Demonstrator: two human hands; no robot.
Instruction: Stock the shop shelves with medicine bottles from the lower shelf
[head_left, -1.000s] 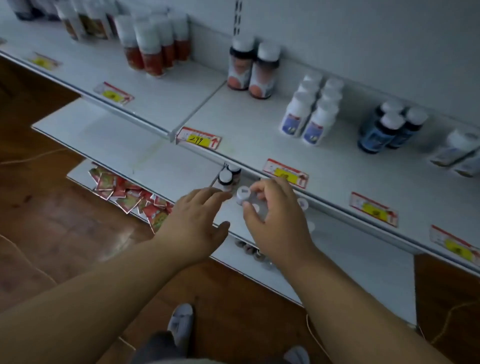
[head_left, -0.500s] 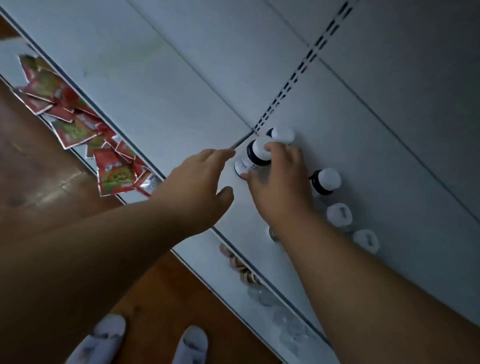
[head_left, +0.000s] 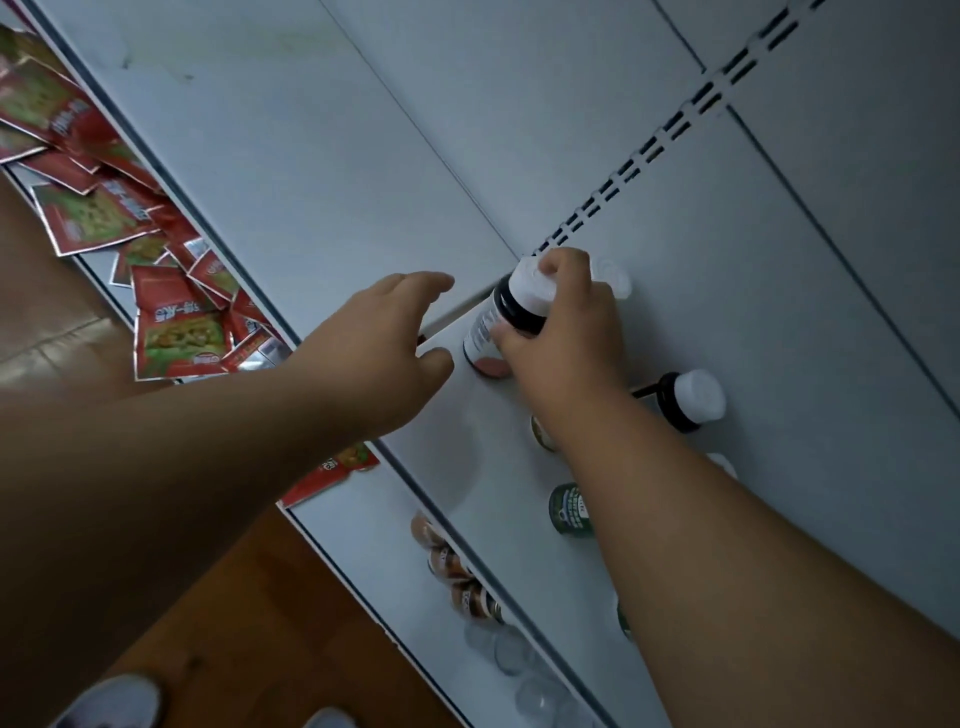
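Lower shelf (head_left: 779, 291) is carrying the stock; right hand (head_left: 563, 338) is gripping a white-capped medicine bottle (head_left: 501, 319) around its neck, bottle tilting, cap pointing up and away. Left hand (head_left: 384, 338) is hovering just left of it, fingers relaxed, holding nothing.

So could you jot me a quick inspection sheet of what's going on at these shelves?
Surface: white metal shelf, lightly smudged.
Job's things: dark bottle with white cap, tilted, in the right hand's grip; another white-capped dark bottle beside it; a green-labelled bottle nearer the edge.
Clutter: red snack sachets heaped on the shelf below; brown-labelled bottles there too.
Grippers: right hand holds the bottle by cap and neck; left hand open, beside it, touching nothing.
Cables: nothing seen.
Surroundings: wooden floor, shoe.
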